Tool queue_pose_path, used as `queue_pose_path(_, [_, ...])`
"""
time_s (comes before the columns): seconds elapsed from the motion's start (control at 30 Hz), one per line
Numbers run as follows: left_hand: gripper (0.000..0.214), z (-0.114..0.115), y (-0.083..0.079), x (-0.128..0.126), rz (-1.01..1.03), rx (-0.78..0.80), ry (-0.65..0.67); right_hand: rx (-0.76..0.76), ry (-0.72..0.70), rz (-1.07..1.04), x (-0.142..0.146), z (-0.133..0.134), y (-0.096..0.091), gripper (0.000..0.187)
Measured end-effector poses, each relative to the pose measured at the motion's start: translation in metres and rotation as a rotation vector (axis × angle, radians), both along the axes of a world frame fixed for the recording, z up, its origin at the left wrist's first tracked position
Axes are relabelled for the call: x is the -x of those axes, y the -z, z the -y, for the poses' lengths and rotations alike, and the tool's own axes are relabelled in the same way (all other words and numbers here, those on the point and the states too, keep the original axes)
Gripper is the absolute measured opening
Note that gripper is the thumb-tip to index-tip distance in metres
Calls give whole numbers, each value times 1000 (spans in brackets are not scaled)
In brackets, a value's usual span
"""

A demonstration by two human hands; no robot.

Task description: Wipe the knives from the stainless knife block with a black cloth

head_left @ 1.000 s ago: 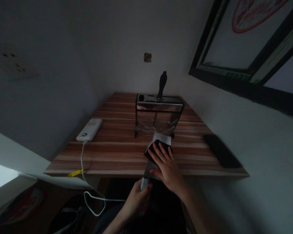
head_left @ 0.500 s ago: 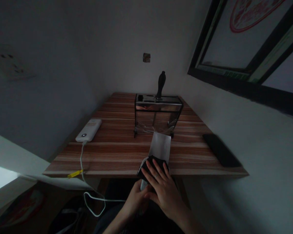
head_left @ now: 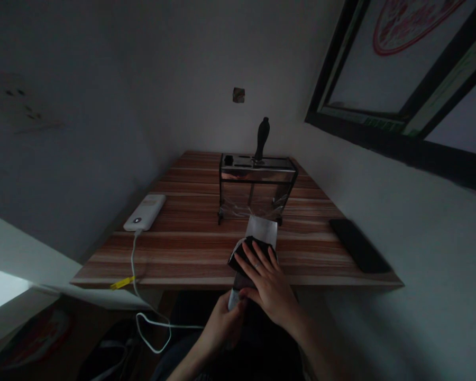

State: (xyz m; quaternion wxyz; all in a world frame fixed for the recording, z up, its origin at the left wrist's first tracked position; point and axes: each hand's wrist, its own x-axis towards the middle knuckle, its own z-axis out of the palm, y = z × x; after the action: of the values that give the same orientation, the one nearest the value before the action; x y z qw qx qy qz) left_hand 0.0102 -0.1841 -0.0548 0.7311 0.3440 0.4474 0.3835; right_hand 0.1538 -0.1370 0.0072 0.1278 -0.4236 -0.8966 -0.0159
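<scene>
A wide, pale knife blade (head_left: 262, 228) lies flat over the front edge of the wooden table (head_left: 190, 248), its tip pointing away from me. My left hand (head_left: 224, 324) is closed around the knife's handle, below the table edge. My right hand (head_left: 266, 286) presses a dark cloth (head_left: 246, 250) onto the middle of the blade. Its fingers lie over the cloth, and its thumb is tucked at the blade's side. Only the far end of the blade shows beyond the cloth.
A steel knife rack (head_left: 257, 186) with one black handle (head_left: 262, 138) in it stands behind the blade. A white power bank (head_left: 145, 212) with a white cable (head_left: 135, 270) lies at the left, and a black phone (head_left: 359, 245) at the right. Walls close in on both sides.
My right hand drew the cloth back along the blade towards me, baring more of it, then pushed it forward again. The left hand stayed on the handle.
</scene>
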Motion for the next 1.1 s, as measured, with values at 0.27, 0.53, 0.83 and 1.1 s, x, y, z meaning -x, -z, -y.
queue_pose_path(0.27, [45,1,3,1,25,1,17,-69,14,-26,-8,-30,-2,64])
queue_pose_path(0.53, [45,2,2,2,44,7,11,-94,20,-23,-15,-59,-10,62])
queue_pose_path(0.83, [48,1,-3,2,18,4,3,-117,49,-36,-16,-73,-11,59])
queue_pose_path(1.1, [46,1,0,2,31,12,11,-111,57,-47,-14,-65,-10,61])
